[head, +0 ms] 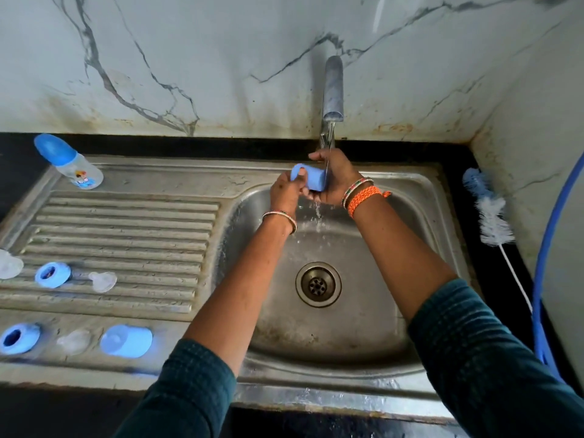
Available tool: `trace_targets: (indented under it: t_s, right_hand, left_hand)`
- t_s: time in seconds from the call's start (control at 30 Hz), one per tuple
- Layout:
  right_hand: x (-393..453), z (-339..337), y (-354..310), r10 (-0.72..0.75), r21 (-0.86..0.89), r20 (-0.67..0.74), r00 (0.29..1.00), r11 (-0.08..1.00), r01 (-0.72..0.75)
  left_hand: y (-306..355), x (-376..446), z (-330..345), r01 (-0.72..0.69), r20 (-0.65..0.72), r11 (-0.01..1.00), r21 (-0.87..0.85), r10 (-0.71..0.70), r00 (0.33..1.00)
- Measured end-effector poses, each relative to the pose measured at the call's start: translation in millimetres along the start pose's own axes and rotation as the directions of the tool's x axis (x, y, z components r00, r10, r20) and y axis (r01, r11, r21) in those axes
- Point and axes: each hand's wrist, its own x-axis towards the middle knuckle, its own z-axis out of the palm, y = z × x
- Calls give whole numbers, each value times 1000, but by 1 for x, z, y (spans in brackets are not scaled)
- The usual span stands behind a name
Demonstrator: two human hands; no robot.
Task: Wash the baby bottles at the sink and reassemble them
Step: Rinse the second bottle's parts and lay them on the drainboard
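Stainless steel sink unit [177, 175] fills most of the view, ribbed drainboard on the left, deep basin [373, 324] on the right with a round metal drain [318, 284] at its floor; the basin holds only running water and splashes. Grey metal tap [333, 90] stands at the back edge against the marble-patterned wall, its stream falling onto the hands. Both hands meet over the basin's back rim: right hand [333, 180] wraps round a light blue plastic bottle cap [311, 180], left hand [286, 192] pinches the cap's domed end, cap lying sideways under the stream. Assembled clear baby bottle with blue cap [68, 161] stands at the drainboard's back left corner. Blue-and-white bottle brush [488, 210] lies on the black counter to the right of the sink, close to the side wall. On the drainboard front: another light blue cap [126, 341] on its side, two blue screw rings [52, 275] [19, 339], and clear silicone teats [102, 281] [74, 341] between them, all apart; a further clear piece [9, 263] is cut by the left edge. Ribbed middle of the drainboard is bare.
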Motion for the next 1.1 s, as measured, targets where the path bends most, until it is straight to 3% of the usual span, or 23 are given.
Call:
trace_targets:
  t_s: [0.07, 0.1, 0.13, 0.2, 0.23, 0.27, 0.3, 0.33, 0.37, 0.4, 0.47, 0.5, 0.53, 0.6, 0.63, 0.7, 0.8, 0.9, 0.97, 1.03, 1.1]
  right_hand:
    - [2, 10, 4, -168, -204, -44, 985, 967, 156]
    - [3, 14, 10, -312, -367, -80, 947, 892, 263]
    - [5, 14, 17, -470, -559, -105, 876, 756, 339]
    - [2, 9, 26, -718, -891, -51, 694, 346, 293]
    - [-2, 7, 28, -782, -951, -11, 624, 201, 234]
    - [-5, 2, 25, -814, -964, -10, 581, 163, 212]
    - [-6, -1, 19, -807, -916, -99, 582, 302, 264]
    - [-9, -4, 13, -722, -779, -228, 653, 538, 323]
    - [-11, -7, 6, -551, -602, -276, 788, 738, 305]
    - [-17, -10, 0, -350, -443, -237, 906, 869, 220]
    - [-24, -15, -4, -152, -467, -133, 979, 881, 73]
    - [-24, -13, -1, -199, -593, -130, 971, 801, 85]
    - [-22, -11, 3, -357, -763, -148, 922, 634, 124]
    - [-20, -3, 19, -693, -988, 3, 721, 112, 111]
    - [-20, 1, 29, -737, -991, 133, 663, -81, 109]
    - [-20, -3, 43, -725, -963, 267, 635, -220, 155]
    - [-17, -14, 44, -668, -934, 354, 654, -225, 276]
    - [-18, -9, 31, -647, -906, 313, 695, 17, 423]
    - [-21, -11, 23, -612, -877, 342, 713, 63, 476]
    - [-23, -16, 27, -669, -847, 383, 637, 22, 532]
    - [-19, -23, 39, -793, -852, 276, 544, 61, 520]
  left_hand:
    - [0, 10, -4, 12, -115, 996, 92, -2, 993]
    - [2, 13, -3, 49, -103, 995, 93, -39, 994]
    - [4, 15, -2, 98, -71, 994, 52, -95, 993]
    - [9, 10, 6, 198, -6, 978, -67, -199, 980]
    - [10, 5, 10, 201, 20, 975, -95, -200, 979]
    - [9, 2, 13, 148, 33, 983, -106, -145, 989]
    - [8, -3, 14, 44, 49, 993, -108, -39, 998]
    - [8, -8, 12, -64, 105, 990, -126, 77, 991]
    - [8, -12, 9, -151, 181, 979, -136, 174, 968]
    - [5, -13, 6, -226, 252, 964, -139, 255, 933]
    - [2, -12, 3, -342, 302, 938, -49, 340, 891]
    - [1, -10, 3, -375, 272, 927, 6, 360, 893]
    - [1, -7, 4, -357, 208, 934, 28, 344, 916]
    - [3, -1, 7, -166, 39, 983, -75, 169, 985]
    - [2, 4, 6, -113, -26, 986, -126, 111, 994]
    - [4, 9, 3, -105, -60, 989, -102, 99, 993]
    - [3, 3, 0, -144, 56, 986, -89, 149, 987]
    - [3, -3, -1, -187, 109, 952, -242, 218, 970]
    - [1, -5, -6, -187, 139, 925, -332, 245, 960]
    - [-5, -9, -13, -105, 211, 895, -433, 214, 954]
    - [-11, -12, -20, 37, 258, 815, -578, 140, 956]
